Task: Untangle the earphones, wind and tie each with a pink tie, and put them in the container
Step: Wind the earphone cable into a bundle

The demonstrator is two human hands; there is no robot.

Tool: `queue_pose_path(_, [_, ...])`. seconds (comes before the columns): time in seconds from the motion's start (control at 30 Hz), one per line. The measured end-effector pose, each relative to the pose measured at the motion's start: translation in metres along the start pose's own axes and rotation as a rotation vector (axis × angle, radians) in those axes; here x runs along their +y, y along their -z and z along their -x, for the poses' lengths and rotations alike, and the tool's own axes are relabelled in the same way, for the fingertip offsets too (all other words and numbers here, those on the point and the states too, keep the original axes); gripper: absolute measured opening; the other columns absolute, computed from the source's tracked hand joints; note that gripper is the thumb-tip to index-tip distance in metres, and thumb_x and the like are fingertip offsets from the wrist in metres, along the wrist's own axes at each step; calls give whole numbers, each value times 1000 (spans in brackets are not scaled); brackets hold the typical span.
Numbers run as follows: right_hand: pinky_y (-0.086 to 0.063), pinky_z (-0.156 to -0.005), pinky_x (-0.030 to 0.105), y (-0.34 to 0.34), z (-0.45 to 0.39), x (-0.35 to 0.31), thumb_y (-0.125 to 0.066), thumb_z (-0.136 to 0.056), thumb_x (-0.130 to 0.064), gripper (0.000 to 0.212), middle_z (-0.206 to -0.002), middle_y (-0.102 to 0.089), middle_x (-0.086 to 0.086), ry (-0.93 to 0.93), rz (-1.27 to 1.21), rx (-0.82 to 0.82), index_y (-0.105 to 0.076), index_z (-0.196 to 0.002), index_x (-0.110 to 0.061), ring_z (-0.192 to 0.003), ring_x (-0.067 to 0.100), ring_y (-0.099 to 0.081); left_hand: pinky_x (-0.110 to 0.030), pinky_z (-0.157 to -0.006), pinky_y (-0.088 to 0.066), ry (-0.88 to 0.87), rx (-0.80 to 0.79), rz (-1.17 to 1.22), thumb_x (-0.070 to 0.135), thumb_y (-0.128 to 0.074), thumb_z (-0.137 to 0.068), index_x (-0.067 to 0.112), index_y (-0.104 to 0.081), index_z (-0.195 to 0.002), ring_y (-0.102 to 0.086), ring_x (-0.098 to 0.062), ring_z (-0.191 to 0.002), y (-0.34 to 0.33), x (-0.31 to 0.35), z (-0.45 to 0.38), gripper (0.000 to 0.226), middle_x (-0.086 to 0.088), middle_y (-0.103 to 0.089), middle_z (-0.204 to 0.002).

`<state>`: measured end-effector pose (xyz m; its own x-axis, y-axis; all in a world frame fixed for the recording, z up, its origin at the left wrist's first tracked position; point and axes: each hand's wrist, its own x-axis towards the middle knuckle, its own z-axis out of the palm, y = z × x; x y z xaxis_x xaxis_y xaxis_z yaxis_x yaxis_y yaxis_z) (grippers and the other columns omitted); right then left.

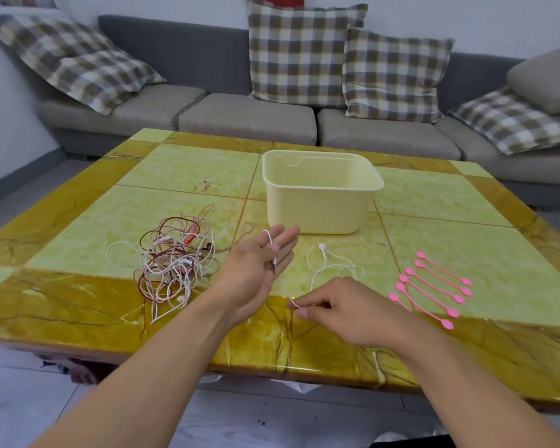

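A green and amber tiled surface (pixel 181 176) fills the middle of the frame, with a grey sofa (pixel 246 121) and checked cushions (pixel 299 53) across the top.

The left hand (pixel 256 263) sits just left of centre, palm turned up and fingers stretched out straight toward the container. A white earphone cable (pixel 283 282) runs over its fingers near the tips and down across the palm, where the metal jack plug (pixel 274 265) lies against the fingers. The fingers do not curl round the cable; it is draped on them.

The right hand (pixel 343 310) is lower and right of centre, knuckles up, with its thumb and forefinger pinching the same white cable at its lower end, close to the near edge of the surface. The other fingers are loosely bent. The rest of that cable loops on the surface just above the right hand, ending in a white earbud (pixel 321 246); the second bud may be hidden behind the hand.

Left of centre lies a tangled heap of earphones (pixel 175 260), white, pink and dark red cables knotted together, with loose loops trailing toward the left hand.

The pale yellow container (pixel 320 208) stands upright above centre, beyond the fingertips of the left hand.

At the right of the frame, six pink ties (pixel 433 287) lie side by side in a slanted row, well apart from the heap.
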<state>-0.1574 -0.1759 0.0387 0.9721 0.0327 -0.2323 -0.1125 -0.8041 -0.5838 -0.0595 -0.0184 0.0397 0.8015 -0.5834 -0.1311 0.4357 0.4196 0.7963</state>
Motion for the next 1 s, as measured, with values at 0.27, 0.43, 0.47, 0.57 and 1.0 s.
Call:
queue_pose_path(0.27, [-45,-64,29,16,35,-10,-57,-96,-55,23,-74,-66,-21,3,141,128,-74,-99,-40,-68,-1,-57,-38,-107,-50,37,76,-156,-4,-30,-101,-3,-50,-137,-68,-22,-116,-7,-16,6,41,-13,-74,-116])
queue_pose_path(0.43, [-53,-68,34,5,45,-16,-55,-94,-63,29,-82,-71,-11,22,177,99,-72,-96,-39,-69,6,-61,-40,-102,-53,24,151,-100,-4,-28,-99,-5,-51,-134,-70,-26,-112,-7,-17,7,42,-17,-75,-111])
queue_pose_path(0.47, [-50,-66,33,5,43,-17,-55,-93,-63,29,-81,-69,-10,28,177,96,-71,-95,-39,-68,6,-59,-41,-102,-52,17,166,-63,-4,-28,-99,-5,-48,-136,-70,-28,-111,-6,-18,7,42,-19,-75,-111])
queue_pose_path(0.57, [-47,-64,32,5,39,-17,-55,-94,-62,30,-78,-67,-10,55,176,99,-71,-95,-37,-66,5,-56,-45,-103,-51,15,183,72,-6,-28,-99,-2,-34,-144,-70,-37,-110,-4,-17,4,45,-26,-72,-112])
queue_pose_path(1.0, [-37,-58,26,14,25,-14,-62,-91,-59,31,-69,-64,-10,168,80,151,-65,-82,-30,-62,3,-52,-44,-107,-50,-36,180,-93,-18,-23,-86,-3,-45,-141,-69,-31,-114,1,-28,-12,61,-21,-72,-116])
